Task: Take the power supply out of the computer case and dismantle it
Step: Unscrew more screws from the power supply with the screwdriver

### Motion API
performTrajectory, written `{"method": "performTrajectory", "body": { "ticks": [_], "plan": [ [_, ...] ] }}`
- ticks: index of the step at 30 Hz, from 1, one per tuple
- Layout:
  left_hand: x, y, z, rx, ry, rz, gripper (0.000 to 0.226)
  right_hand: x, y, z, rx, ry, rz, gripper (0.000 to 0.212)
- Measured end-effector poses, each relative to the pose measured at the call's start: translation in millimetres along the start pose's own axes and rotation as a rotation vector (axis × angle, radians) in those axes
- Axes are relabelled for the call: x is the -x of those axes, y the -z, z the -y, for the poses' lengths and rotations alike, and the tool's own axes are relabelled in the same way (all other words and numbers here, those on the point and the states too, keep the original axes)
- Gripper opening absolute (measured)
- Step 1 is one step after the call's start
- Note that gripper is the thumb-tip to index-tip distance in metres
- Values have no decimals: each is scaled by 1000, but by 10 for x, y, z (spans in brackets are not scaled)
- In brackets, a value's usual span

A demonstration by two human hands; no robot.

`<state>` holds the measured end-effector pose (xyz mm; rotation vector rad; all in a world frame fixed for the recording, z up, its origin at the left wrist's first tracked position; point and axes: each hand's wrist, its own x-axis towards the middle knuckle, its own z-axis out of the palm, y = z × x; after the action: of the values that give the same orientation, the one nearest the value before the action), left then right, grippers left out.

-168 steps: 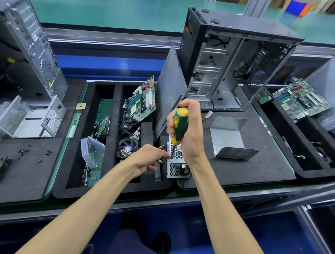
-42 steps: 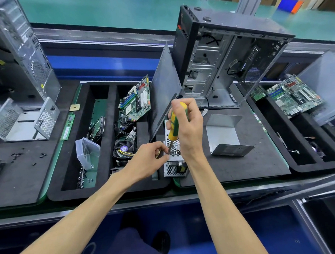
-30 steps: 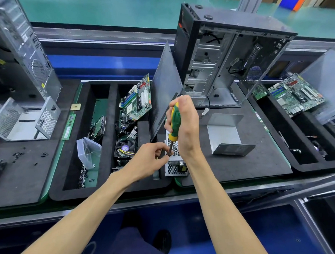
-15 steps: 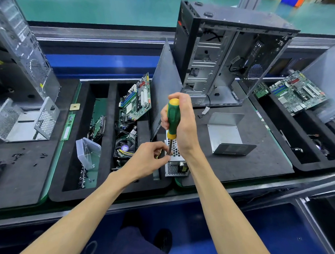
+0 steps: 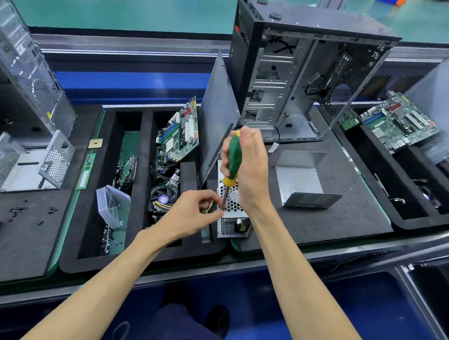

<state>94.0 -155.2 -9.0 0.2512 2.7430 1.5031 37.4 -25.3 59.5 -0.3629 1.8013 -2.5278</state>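
Fingers (image 5: 225, 154) of my right hand (image 5: 249, 168) are curling round the green-and-yellow-handled screwdriver (image 5: 232, 160), which I am holding nearly upright with its metal shaft pointing down at the perforated silver metal power supply box (image 5: 233, 221). Thumb and forefinger of my left hand (image 5: 191, 212) are pinching together at the lower end of the shaft, right at the tip; whether they are gripping a screw there I cannot tell, since it is too small to make out. The power supply is lying out of the case, on the near part of the dark foam-covered surface (image 5: 344, 219), between the two hands and just beside the divided black foam tray (image 5: 70, 240).

Behind it the black-and-silver open computer case (image 5: 292, 78) is standing upright, its interior facing me. A grey metal side panel (image 5: 217, 113) is leaning tilted against the case's left side. To the right of the power supply a bent silver sheet-metal cover (image 5: 302, 180) is resting on the surface, apart from it.

Inside the tray a green motherboard (image 5: 179, 132) is propping up on edge, with a black cooling fan (image 5: 164, 198) below it and a clear plastic box (image 5: 112, 204) in the next compartment. Another green motherboard (image 5: 395, 122) is lying in the tray at far right. A second silver chassis (image 5: 28, 69) is standing at far left.
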Motion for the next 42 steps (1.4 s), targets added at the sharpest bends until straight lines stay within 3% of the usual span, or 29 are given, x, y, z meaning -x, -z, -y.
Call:
{"method": "performTrajectory", "body": {
  "ticks": [4,9,14,17,23,29,34,39,42],
  "plan": [
    [-10,30,10,-22,-8,48,9,-22,20,4,4,-30,17,51],
    [-63,55,24,-32,-6,92,6,-2,-4,25,-121,-28,77,39],
    [-60,63,60,-61,-32,103,5,45,-25,38,4,51,48,32],
    [-53,39,81,-69,-28,70,9,31,-27,29,66,40,17,43],
    [-67,-37,81,-173,-88,75,16,9,-34,10,-98,57,-18,39],
    [-43,-136,171,-327,-89,110,23,30,-25,59,-207,61,11,54],
    [-41,-166,253,-209,-45,110,19,-8,26,202,-282,95,-50,56],
    [-32,-266,270,67,36,5,16,-20,99,252,-293,104,-114,54],
    [-26,-283,278,56,38,21,17,-24,117,231,-293,95,-142,54]
  ]
}}
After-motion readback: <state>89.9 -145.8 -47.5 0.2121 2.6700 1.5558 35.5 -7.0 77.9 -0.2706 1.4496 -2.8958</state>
